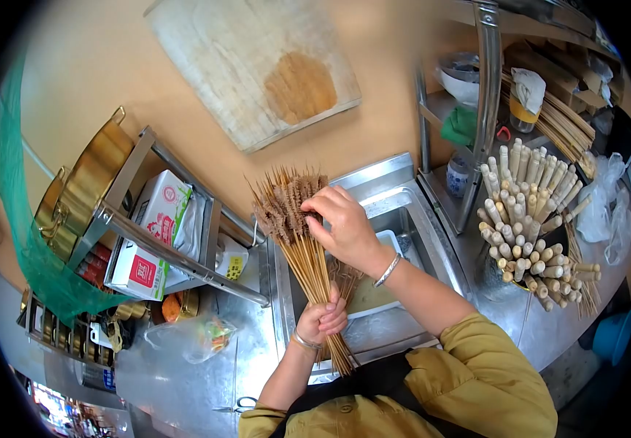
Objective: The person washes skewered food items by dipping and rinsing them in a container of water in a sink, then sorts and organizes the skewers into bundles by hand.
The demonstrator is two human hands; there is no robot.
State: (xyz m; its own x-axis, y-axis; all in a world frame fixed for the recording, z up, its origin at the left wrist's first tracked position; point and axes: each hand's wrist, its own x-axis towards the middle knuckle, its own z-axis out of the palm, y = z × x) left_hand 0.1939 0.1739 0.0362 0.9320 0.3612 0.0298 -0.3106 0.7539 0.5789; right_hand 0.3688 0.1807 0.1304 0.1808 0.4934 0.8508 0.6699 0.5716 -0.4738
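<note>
A thick bundle of bamboo skewers [307,259] is gripped in the fist of my left hand [323,317] near its lower end, in front of my body. Brown, ruffled pieces that look like meat [286,208] are threaded on its upper part, with thin tips poking out above. My right hand [345,230] is at the right side of these pieces, thumb and fingers bent round their edge. Behind the bundle, more skewers with brown pieces [346,281] lie in or over a white tray [387,288] in the metal sink [403,201]. The bundle partly hides them.
Many pale round sticks [531,219] stand in a container at right, beside a metal rack post [485,109]. At left, a metal shelf [184,252] carries cartons [161,208] and brass-coloured pots [86,190]. Scissors [245,403] and a plastic bag [199,337] lie on the counter.
</note>
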